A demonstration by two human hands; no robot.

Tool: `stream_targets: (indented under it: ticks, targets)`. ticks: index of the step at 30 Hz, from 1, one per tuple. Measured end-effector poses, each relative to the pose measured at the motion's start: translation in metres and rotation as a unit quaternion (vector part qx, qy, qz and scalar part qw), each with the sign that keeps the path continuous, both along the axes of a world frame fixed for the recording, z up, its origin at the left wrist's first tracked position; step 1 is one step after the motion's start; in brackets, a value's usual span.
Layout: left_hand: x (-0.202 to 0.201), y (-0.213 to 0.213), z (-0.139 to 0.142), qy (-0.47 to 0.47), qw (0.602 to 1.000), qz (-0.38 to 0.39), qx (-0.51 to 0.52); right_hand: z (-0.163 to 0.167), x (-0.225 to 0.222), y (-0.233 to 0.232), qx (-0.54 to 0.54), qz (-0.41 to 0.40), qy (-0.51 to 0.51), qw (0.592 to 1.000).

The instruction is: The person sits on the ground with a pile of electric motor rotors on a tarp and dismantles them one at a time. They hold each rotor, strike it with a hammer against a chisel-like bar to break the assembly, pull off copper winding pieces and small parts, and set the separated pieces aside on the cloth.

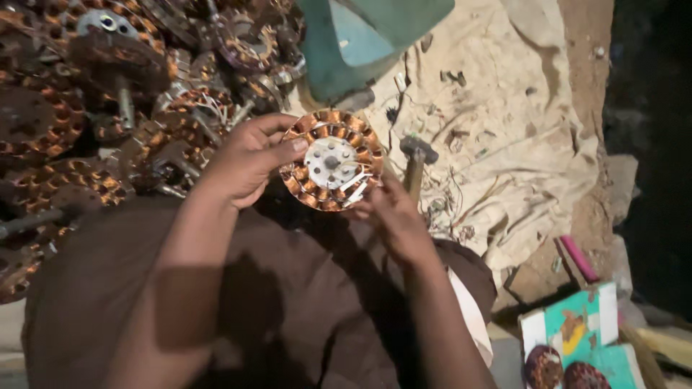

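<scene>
A: Copper-wound round motor stator (331, 160), one, held up over the lap between both hands. It looks heavy, stiff, with thin loose wires easily snagged.

B: Grip?

A: Left hand (245, 162) and right hand (389, 212) each clasp its rim, safest there. Behind: a pile of similar stators (86, 108), too many to count, and one hammer (417, 162).

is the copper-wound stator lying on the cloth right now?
No, both the left hand and the right hand hold the stator up, above the person's lap, beside the cloth.
</scene>
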State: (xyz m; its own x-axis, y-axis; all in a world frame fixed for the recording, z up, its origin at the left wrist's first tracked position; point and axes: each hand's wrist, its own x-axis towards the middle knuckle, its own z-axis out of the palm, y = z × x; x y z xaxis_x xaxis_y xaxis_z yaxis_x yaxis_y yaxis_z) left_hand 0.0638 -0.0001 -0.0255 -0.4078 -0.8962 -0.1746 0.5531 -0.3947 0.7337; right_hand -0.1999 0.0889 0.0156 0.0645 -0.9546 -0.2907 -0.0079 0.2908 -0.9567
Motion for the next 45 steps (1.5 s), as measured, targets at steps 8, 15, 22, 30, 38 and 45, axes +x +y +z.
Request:
stream_targets:
  ticks: [8, 15, 22, 30, 38, 45]
  targets:
    - [0.005, 0.005, 0.026, -0.24, 0.955, 0.002, -0.174, 0.048, 0.038, -0.002, -0.065, -0.019, 0.203, 0.977]
    - [0.006, 0.004, 0.046, -0.443, 0.585, 0.252, -0.631, 0.073, 0.031, -0.003, -0.488, 0.052, 0.46, 0.74]
    - [0.01, 0.007, 0.052, -0.488, 0.642, 0.181, -0.563, 0.073, 0.027, -0.002, -0.509, 0.071, 0.436, 0.739]
    - [0.021, 0.0, 0.049, -0.435, 0.803, 0.157, -0.375, 0.013, -0.034, -0.028, 0.262, -0.093, 0.246, 0.929]
    - [0.019, 0.001, 0.047, -0.426, 0.779, 0.213, -0.408, -0.051, -0.109, -0.074, 0.073, -0.27, -0.21, 0.937]
    - [0.018, -0.006, 0.037, -0.413, 0.8, 0.235, -0.367, -0.161, -0.063, -0.075, -0.014, 0.016, 0.28, 0.96]
